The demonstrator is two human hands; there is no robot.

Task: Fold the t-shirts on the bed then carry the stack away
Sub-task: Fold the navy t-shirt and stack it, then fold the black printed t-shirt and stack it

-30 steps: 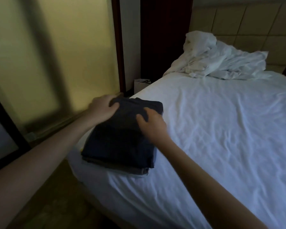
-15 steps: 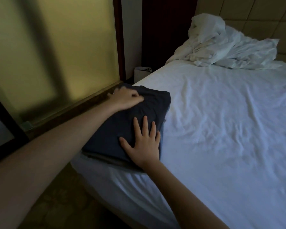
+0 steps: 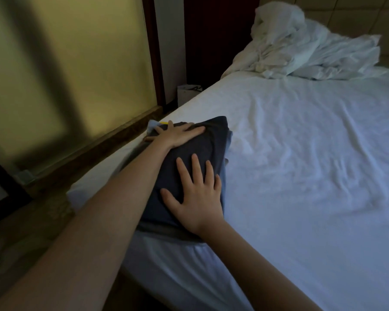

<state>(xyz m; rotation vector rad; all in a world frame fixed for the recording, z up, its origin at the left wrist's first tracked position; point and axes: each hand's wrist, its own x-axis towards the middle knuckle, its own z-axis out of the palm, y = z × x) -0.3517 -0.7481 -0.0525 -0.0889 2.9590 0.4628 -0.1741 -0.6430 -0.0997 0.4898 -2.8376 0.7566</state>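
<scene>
The stack [image 3: 211,147] of folded t-shirts lies on the bed [image 3: 301,164], close to its left edge, with a dark t-shirt on top and a grey layer [image 3: 166,231] showing below at the near end. Both hands are flat on top of it and hold nothing. The left hand [image 3: 177,135] presses the far end with straight fingers. The right hand [image 3: 195,198] presses the near part with its fingers spread wide.

The folding seems finished, and this looks like the last pressing before the lift. To do it well, I would push down evenly with both palms so that the air goes out and the layers sit tight. At the right side some edges stick out a little, and a pale blue corner [image 3: 152,125] shows at the far end, so it is better to tuck these in first.

For the lift, the fingers should slide under the lowest t-shirt from two opposite sides, not only grip the top one. The stack is soft and will sag in the middle, so the hands should hold it level. Because it is near the edge of the bed, a careless pull could drop it to the floor.
</scene>
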